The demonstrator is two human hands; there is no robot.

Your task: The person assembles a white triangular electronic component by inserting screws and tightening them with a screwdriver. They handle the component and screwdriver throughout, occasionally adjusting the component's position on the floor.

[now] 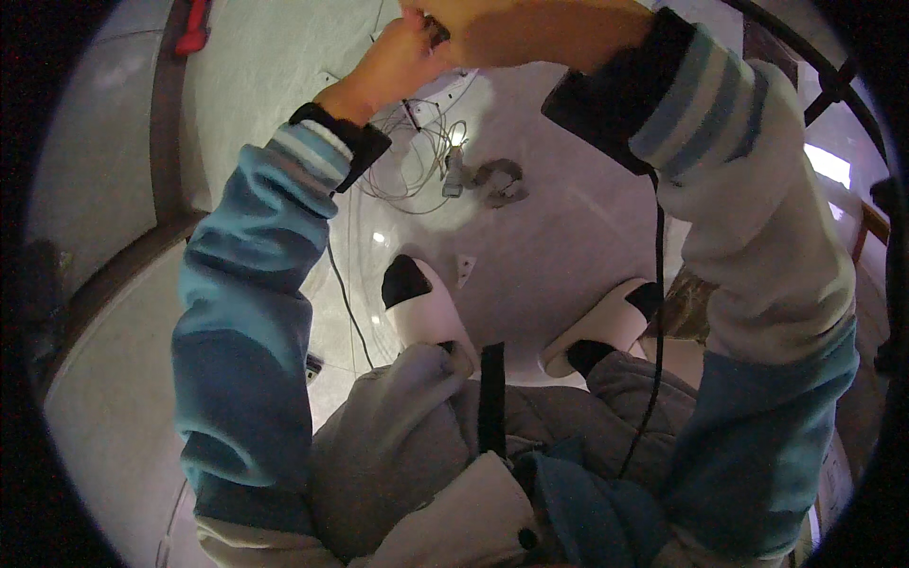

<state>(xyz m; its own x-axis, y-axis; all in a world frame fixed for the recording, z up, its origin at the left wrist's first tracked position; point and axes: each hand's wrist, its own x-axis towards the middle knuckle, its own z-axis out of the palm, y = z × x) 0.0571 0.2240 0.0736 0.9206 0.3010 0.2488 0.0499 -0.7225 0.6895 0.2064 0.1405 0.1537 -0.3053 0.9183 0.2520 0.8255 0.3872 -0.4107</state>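
Note:
At the top edge my left hand (402,62) and my right hand (511,33) meet, partly cut off by the picture's rim. The left fingers are curled in against a small dark thing (436,32), too little of which shows to name. My right hand reaches across from the right, its fingers bent in at the same spot and mostly out of sight. Below them on the floor lies a loose tangle of thin pale cable (402,185). Beside the cable are a grey block-shaped piece (453,180) and a brownish-grey ring-like object (502,182).
My feet, in white slippers (428,317) and dark socks, stand on the pale floor (568,208). Black cords (657,379) hang from the dark wrist bands (606,114). A dark-edged panel (168,123) and a red object (193,33) are at upper left. A small triangular piece (465,270) lies between my feet.

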